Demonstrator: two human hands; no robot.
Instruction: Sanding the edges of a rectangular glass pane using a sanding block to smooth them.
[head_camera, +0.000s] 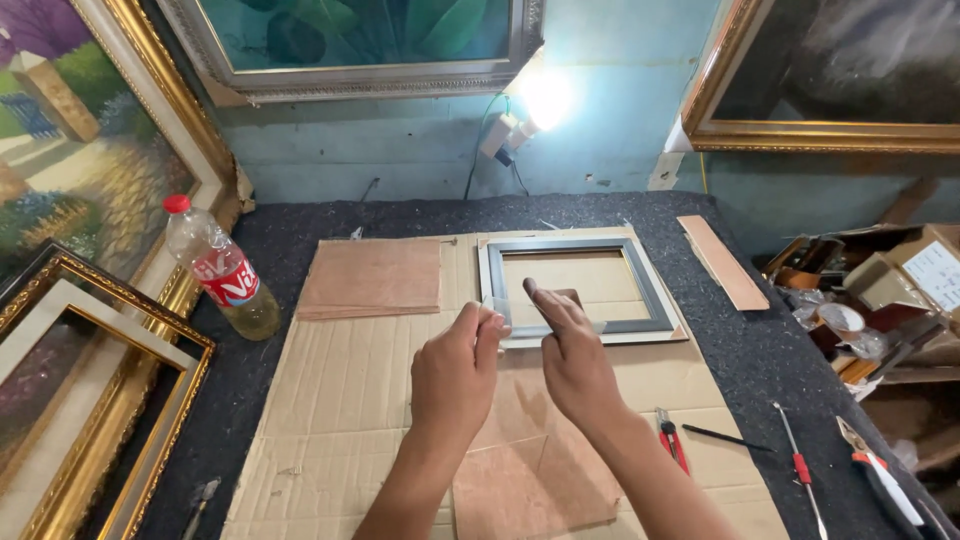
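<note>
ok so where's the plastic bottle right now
In the head view the plastic bottle leans at the table's left edge, against the gold-framed painting, left of the brown board.

left hand (455, 375): bare, no glove | right hand (575, 365): bare | forearms: unsleeved

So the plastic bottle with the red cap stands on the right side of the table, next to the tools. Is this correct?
Not quite. The head view shows the plastic bottle with the red cap on the left side of the table, beside the gold picture frames. The tools lie on the right side, away from it.
</note>
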